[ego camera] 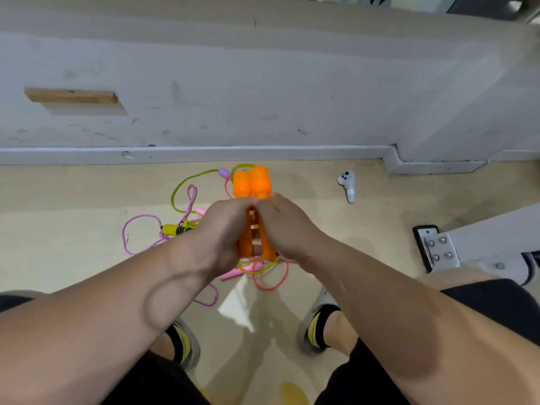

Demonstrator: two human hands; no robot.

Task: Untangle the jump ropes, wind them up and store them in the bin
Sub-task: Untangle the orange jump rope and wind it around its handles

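Observation:
Two orange jump-rope handles [252,182] are held side by side, pointing away from me, above the floor. My left hand [223,232] and my right hand [287,228] both clasp them at the middle, thumbs meeting. On the floor below lies a tangle: a purple braided rope [140,223], a yellow-green rope [187,182] with a lilac end piece [224,172], a yellow and black handle [172,229], pink handles [233,273] and a coral rope [271,283]. No bin is in view.
A white game controller [348,185] lies on the floor to the right. A grey wall with a skirting board [204,153] runs across ahead. A white post with a bolted metal foot [438,248] stands at right. My two shoes [317,320] flank the ropes.

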